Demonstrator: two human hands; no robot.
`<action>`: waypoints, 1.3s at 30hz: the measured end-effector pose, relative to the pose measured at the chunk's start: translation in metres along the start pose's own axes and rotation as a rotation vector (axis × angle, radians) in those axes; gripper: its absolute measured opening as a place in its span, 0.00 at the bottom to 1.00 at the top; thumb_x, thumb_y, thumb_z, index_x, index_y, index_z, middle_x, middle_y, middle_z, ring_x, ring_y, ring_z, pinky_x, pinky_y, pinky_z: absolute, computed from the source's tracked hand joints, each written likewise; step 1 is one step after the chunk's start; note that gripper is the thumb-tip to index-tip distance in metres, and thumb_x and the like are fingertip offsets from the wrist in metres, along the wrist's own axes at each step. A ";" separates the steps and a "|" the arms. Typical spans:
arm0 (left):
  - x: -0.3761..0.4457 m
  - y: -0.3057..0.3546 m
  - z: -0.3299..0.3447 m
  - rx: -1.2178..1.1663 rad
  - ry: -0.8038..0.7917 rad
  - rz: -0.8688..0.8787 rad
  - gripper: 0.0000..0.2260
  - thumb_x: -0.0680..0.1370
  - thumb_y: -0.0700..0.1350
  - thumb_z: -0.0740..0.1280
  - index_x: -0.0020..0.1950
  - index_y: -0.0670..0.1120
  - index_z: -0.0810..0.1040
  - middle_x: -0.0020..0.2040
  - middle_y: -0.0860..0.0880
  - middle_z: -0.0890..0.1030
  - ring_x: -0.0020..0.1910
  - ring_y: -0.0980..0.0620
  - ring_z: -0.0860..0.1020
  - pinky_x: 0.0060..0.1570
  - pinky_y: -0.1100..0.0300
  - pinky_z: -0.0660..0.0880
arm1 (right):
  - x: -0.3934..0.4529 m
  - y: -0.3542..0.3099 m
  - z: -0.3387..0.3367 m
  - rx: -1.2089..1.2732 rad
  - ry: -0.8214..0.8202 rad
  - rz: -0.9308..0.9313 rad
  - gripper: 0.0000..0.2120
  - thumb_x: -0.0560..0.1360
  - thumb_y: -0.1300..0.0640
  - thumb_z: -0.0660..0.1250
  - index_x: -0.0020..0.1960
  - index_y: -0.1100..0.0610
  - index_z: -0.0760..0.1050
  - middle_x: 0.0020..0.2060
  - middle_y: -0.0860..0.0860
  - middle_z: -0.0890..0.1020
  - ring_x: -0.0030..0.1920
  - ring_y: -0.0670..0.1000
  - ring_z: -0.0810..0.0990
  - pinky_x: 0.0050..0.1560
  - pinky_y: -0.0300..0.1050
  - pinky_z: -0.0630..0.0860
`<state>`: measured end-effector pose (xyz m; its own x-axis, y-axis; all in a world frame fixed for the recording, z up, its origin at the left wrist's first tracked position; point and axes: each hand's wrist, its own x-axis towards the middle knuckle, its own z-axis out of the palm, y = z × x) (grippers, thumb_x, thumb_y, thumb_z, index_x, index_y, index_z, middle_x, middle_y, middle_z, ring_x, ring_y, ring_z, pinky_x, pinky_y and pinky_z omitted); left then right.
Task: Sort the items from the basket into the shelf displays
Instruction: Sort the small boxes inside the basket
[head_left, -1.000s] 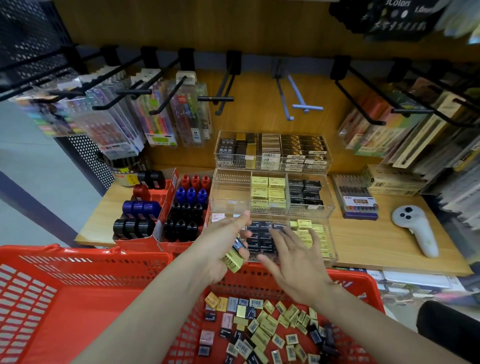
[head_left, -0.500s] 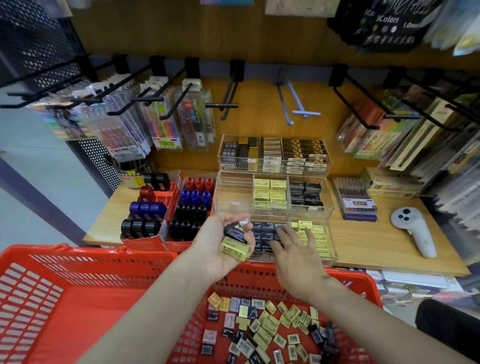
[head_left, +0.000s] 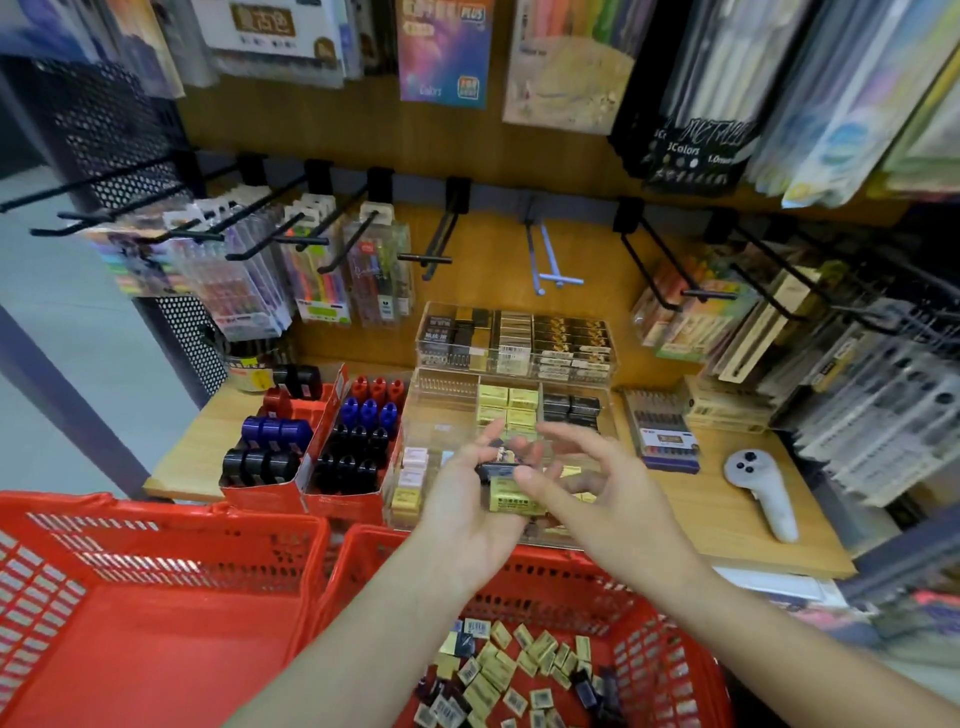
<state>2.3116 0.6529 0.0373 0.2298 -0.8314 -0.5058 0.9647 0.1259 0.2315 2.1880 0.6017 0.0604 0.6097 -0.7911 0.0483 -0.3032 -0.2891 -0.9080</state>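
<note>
Two erasers (head_left: 506, 486) gripped in left hand (head_left: 467, 512).

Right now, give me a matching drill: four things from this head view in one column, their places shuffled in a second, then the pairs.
Things
1. yellow eraser
2. white controller
3. blue stamps
4. loose erasers

Places
A. bare shelf board, far right
B. in the right-hand red basket
C. held in the left hand, with a dark one
D. red display carton, left of the clear trays

Pairs: 1-C, 2-A, 3-D, 4-B
</note>
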 end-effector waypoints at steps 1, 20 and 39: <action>0.001 -0.003 0.000 0.004 0.011 -0.010 0.16 0.82 0.38 0.54 0.65 0.45 0.75 0.61 0.36 0.78 0.57 0.38 0.80 0.49 0.38 0.79 | -0.002 0.001 -0.001 -0.059 -0.021 -0.046 0.19 0.69 0.48 0.76 0.60 0.47 0.80 0.54 0.44 0.79 0.44 0.42 0.82 0.47 0.37 0.80; 0.019 0.010 -0.009 0.510 0.094 -0.079 0.22 0.69 0.48 0.79 0.58 0.40 0.81 0.38 0.44 0.79 0.33 0.51 0.75 0.33 0.59 0.76 | 0.037 0.032 -0.034 -0.343 0.072 -0.181 0.15 0.73 0.56 0.75 0.57 0.44 0.81 0.49 0.38 0.77 0.45 0.39 0.77 0.47 0.28 0.72; 0.052 0.066 -0.033 0.214 0.080 0.065 0.15 0.79 0.28 0.60 0.66 0.34 0.69 0.56 0.34 0.82 0.47 0.41 0.85 0.38 0.48 0.83 | 0.174 0.094 0.063 -0.647 0.019 -0.007 0.12 0.73 0.60 0.74 0.56 0.58 0.80 0.57 0.53 0.77 0.54 0.52 0.80 0.59 0.48 0.78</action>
<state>2.3917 0.6359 -0.0016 0.3086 -0.7785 -0.5466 0.9002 0.0535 0.4321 2.3122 0.4706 -0.0429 0.6022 -0.7956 0.0659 -0.6829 -0.5562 -0.4735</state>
